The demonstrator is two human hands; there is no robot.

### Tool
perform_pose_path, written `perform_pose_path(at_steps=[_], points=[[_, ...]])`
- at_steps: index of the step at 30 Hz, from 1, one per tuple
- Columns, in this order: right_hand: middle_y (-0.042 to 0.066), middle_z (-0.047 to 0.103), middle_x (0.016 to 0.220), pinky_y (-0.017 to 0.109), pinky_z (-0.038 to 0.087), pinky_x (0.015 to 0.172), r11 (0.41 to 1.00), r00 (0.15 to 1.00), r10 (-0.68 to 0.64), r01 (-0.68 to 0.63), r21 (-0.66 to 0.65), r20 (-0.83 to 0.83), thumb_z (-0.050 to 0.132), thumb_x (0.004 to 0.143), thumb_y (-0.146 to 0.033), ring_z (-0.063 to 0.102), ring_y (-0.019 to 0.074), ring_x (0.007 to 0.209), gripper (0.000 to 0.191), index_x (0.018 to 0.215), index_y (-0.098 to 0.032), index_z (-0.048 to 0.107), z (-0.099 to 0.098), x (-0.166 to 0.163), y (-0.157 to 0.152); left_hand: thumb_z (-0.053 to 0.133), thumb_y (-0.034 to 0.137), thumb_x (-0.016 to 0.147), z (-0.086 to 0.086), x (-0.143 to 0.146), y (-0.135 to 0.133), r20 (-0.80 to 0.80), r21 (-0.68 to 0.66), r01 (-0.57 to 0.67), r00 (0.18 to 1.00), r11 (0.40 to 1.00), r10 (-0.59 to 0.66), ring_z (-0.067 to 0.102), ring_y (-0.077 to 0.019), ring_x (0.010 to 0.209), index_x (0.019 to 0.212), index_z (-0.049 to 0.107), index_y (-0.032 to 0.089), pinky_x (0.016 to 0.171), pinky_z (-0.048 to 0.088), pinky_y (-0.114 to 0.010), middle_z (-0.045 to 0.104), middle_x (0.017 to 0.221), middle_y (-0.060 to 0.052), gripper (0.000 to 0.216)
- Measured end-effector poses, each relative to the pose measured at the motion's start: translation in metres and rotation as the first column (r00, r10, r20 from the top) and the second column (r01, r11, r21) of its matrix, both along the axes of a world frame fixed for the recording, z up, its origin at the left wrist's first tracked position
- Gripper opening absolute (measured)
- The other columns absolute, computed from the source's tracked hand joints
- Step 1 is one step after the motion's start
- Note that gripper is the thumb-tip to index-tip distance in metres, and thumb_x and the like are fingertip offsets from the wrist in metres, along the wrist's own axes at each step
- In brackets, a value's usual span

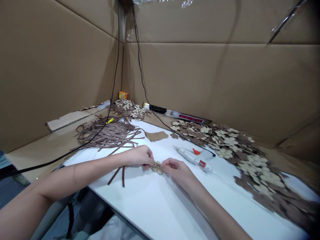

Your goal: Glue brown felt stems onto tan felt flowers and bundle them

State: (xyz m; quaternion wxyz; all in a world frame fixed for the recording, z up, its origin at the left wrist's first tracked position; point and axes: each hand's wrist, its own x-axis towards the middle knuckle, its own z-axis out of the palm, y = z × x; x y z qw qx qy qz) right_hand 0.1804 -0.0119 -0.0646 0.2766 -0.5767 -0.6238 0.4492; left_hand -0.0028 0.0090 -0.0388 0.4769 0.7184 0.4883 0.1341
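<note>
fingers: left fingers (150,160) and right fingertips (165,163) are pinched in tight from both sides on a small tan-and-brown felt flower (157,168), so both sets are clamped on it

hands: left hand (140,156) and right hand (177,169) sit close together around the flower, just below the middle of the frame, bare forearms running off to the lower corners

strips: two brown felt strips (119,176) hang just below the left hand, and a big tangled heap of brown strips (107,134) sits up and left of it, with a black cable (96,134) running across

near the right hand: white hot glue gun (192,158) lying just above it, orange-red bits on it, thin dark cord at the back

scrap: torn brown felt piece (156,135) above the hands, on the white board (160,208)

piles: loads of tan and brown felt flowers (240,156) spread along the right side, another heap (128,110) at upper left

back: power strip (175,114) against cardboard walls (200,83), small orange-yellow box (123,95) in the corner
</note>
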Motion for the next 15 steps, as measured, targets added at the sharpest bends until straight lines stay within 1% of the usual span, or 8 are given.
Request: perform_pose_path(at_steps=[4, 10, 15], points=[[-0.003, 0.054, 0.057, 0.022, 0.022, 0.046, 1.0, 0.999, -0.002, 0.002, -0.01, 0.041, 0.058, 0.064, -0.031, 0.036, 0.0085, 0.048, 0.014, 0.066, -0.017, 0.058, -0.0007, -0.0014, 0.0017, 0.055, 0.023, 0.065, -0.0007, 0.0017, -0.0024, -0.032, 0.038, -0.029, 0.999, 0.999, 0.03, 0.035, -0.0065, 0.037, 0.065, 0.06, 0.014, 0.037, 0.025, -0.019, 0.05, 0.043, 0.004, 0.011], [-0.003, 0.055, 0.059, 0.022, 0.025, 0.046, 1.0, 0.994, -0.017, 0.015, 0.022, 0.106, 0.055, 0.064, -0.024, 0.039, 0.0089, 0.049, 0.006, 0.063, -0.018, 0.057, 0.0012, -0.0052, 0.0007, 0.053, 0.024, 0.064, -0.0059, 0.0028, -0.0016, -0.05, 0.062, -0.028, 0.998, 0.998, 0.031, 0.036, -0.0064, 0.038, 0.066, 0.062, 0.013, 0.039, 0.026, -0.019, 0.051, 0.044, 0.004, 0.014], [-0.005, 0.052, 0.053, 0.022, 0.024, 0.044, 0.999, 0.985, -0.03, 0.024, 0.035, 0.172, 0.054, 0.063, -0.02, 0.036, 0.008, 0.045, 0.004, 0.059, -0.019, 0.055, 0.0062, -0.0088, -0.0014, 0.053, 0.024, 0.063, -0.0082, 0.0035, 0.0, -0.058, 0.076, -0.029, 0.998, 0.997, 0.033, 0.037, -0.0069, 0.04, 0.066, 0.063, 0.013, 0.041, 0.028, -0.019, 0.05, 0.043, 0.004, 0.016]])
